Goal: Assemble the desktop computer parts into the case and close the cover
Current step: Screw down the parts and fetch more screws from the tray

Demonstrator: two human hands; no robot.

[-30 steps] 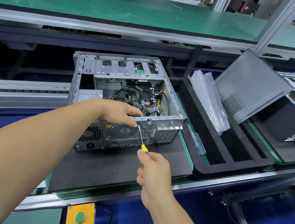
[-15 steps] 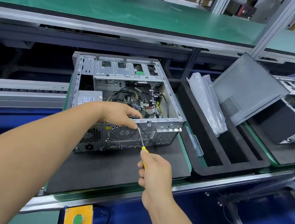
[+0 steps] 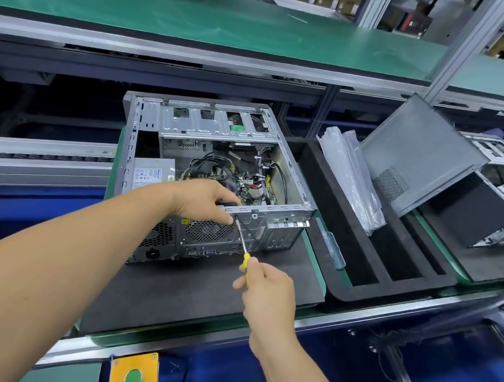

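The open grey metal computer case [image 3: 215, 166] lies on its side on a black foam mat [image 3: 197, 293], toward the mat's far edge. The left hand [image 3: 207, 200] curls its fingers [image 3: 224, 217] over the case's rear rim, apparently pinching a screw, too small to confirm. The right hand [image 3: 266, 290] grips a yellow-handled screwdriver [image 3: 242, 241], tip beside those fingers. A slip could jab the fingertip, or drop the screw among the cables; the case could shift if the left hand relaxes.
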